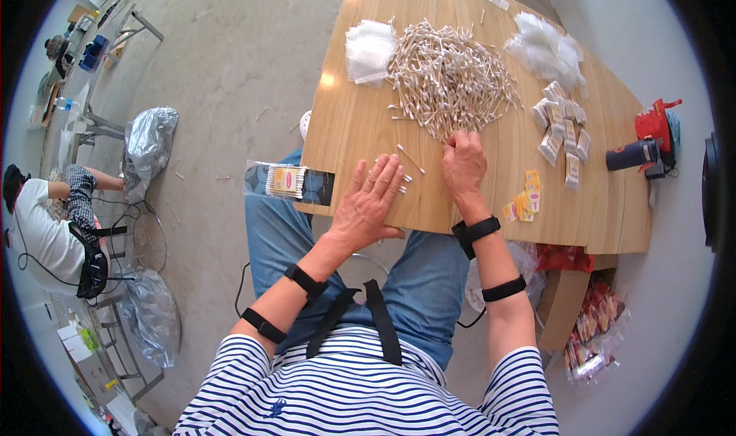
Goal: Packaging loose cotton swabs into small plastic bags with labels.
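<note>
A large heap of cotton swabs point(452, 75) lies on the wooden table. At its near edge is my right hand point(464, 166), fingers curled together in a pinch; whatever they grip is hidden. My left hand point(369, 204) rests flat at the table's front edge, fingers stretched out, with a few swab tips showing beside the fingers. One loose cotton swab point(411, 158) lies between my hands and the heap. Left of my left hand, a row of swabs with a yellow label point(288, 180) sits on a dark, shiny strip point(318, 187) at the table corner.
Clear plastic bags point(370, 51) lie left of the heap, more bags point(546, 51) to its right. Several packed swab bundles point(566, 121), yellow cards point(525, 200) and a dark bottle point(632, 154) are on the right. Another person point(54, 233) sits at far left near silvery bags point(151, 148).
</note>
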Action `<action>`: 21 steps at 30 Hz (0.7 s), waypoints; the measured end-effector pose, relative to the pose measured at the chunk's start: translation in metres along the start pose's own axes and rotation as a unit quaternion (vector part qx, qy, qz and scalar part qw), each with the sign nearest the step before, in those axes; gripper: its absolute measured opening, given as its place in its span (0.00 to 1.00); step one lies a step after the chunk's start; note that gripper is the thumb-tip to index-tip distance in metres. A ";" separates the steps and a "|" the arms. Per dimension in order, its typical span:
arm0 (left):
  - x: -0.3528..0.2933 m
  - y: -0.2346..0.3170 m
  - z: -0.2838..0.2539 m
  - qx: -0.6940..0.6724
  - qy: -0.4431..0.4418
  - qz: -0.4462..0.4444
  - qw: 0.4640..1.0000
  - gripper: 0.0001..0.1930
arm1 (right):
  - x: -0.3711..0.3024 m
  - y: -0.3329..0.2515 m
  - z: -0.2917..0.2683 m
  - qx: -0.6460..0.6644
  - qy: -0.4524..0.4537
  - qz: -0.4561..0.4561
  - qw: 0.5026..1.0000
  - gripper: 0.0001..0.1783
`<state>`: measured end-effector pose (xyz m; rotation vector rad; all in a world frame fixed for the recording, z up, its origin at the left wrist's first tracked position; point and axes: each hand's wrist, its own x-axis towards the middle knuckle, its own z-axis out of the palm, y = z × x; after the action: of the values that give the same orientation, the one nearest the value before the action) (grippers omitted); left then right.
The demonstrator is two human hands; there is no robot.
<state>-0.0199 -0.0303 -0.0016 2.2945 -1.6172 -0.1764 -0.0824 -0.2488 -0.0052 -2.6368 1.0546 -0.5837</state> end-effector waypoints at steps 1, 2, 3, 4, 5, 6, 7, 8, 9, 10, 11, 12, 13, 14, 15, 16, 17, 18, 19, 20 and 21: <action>0.000 0.000 0.000 0.000 0.000 -0.001 1.000 0.69 | 0.000 -0.003 -0.001 -0.010 -0.010 -0.005 1.000 0.02; -0.001 0.000 0.000 0.001 0.000 0.000 1.000 0.69 | 0.001 -0.004 -0.004 -0.009 -0.011 -0.005 1.000 0.02; -0.001 0.000 0.000 0.002 0.000 0.002 1.000 0.69 | 0.002 -0.005 -0.008 -0.002 -0.013 0.000 1.000 0.02; -0.001 0.000 -0.001 0.002 -0.001 0.001 1.000 0.69 | 0.002 -0.008 -0.013 0.004 -0.014 0.005 1.000 0.02; -0.001 0.000 -0.001 -0.002 -0.003 -0.002 1.000 0.69 | 0.002 -0.006 -0.013 0.004 -0.015 0.005 1.000 0.02; -0.001 0.000 -0.002 -0.006 -0.005 -0.005 1.000 0.69 | 0.003 -0.003 -0.014 -0.005 -0.001 0.007 1.000 0.03; -0.001 0.000 -0.001 -0.006 -0.005 -0.005 1.000 0.69 | 0.005 0.000 -0.015 -0.013 0.014 0.008 1.000 0.03; -0.001 0.000 -0.001 -0.006 -0.003 -0.004 1.000 0.69 | 0.003 0.003 -0.018 -0.014 0.014 0.008 1.000 0.03; -0.001 0.000 -0.001 -0.006 -0.001 -0.004 1.000 0.69 | -0.001 0.007 -0.021 -0.017 0.021 0.024 0.999 0.03; -0.001 0.000 0.000 -0.006 -0.001 -0.004 1.000 0.69 | -0.005 0.009 -0.023 -0.020 0.026 0.039 0.999 0.03; -0.001 0.000 0.001 -0.007 -0.001 -0.003 1.000 0.69 | -0.007 0.010 -0.024 -0.020 0.027 0.039 0.999 0.03; 0.000 0.000 0.001 -0.008 -0.001 -0.001 1.000 0.69 | -0.009 0.011 -0.024 -0.022 0.033 0.039 0.998 0.03; -0.001 0.000 0.000 -0.009 -0.001 -0.001 1.000 0.69 | -0.010 0.009 -0.027 -0.025 0.040 0.039 0.998 0.03; 0.000 0.000 0.000 -0.006 -0.003 -0.003 1.000 0.69 | -0.011 0.006 -0.029 -0.025 0.040 0.040 0.998 0.03; 0.000 0.000 -0.001 -0.003 -0.005 -0.006 1.000 0.69 | -0.012 0.002 -0.033 -0.028 0.061 0.043 0.997 0.02; -0.001 0.000 -0.001 -0.002 -0.005 -0.005 1.000 0.69 | -0.012 -0.002 -0.036 -0.031 0.083 0.047 0.995 0.02; -0.001 0.000 -0.001 0.000 -0.003 -0.005 1.000 0.69 | -0.012 0.001 -0.036 -0.030 0.084 0.047 0.995 0.02; -0.001 0.000 -0.001 0.002 -0.002 -0.005 1.000 0.69 | -0.013 0.008 -0.035 -0.055 0.085 0.058 0.993 0.02; -0.001 0.000 0.000 0.004 -0.001 -0.005 1.000 0.69 | -0.013 0.010 -0.036 -0.080 0.085 0.068 0.991 0.02; -0.001 0.000 0.002 0.005 0.005 0.000 1.000 0.69 | -0.013 0.010 -0.037 -0.078 0.086 0.067 0.991 0.02; -0.001 0.000 0.003 0.006 0.012 0.005 1.000 0.69 | -0.013 0.009 -0.039 -0.010 0.094 0.052 0.994 0.02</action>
<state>-0.0210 -0.0304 -0.0046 2.2887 -1.6231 -0.1371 -0.1136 -0.2491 0.0223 -2.5648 1.2482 -0.8134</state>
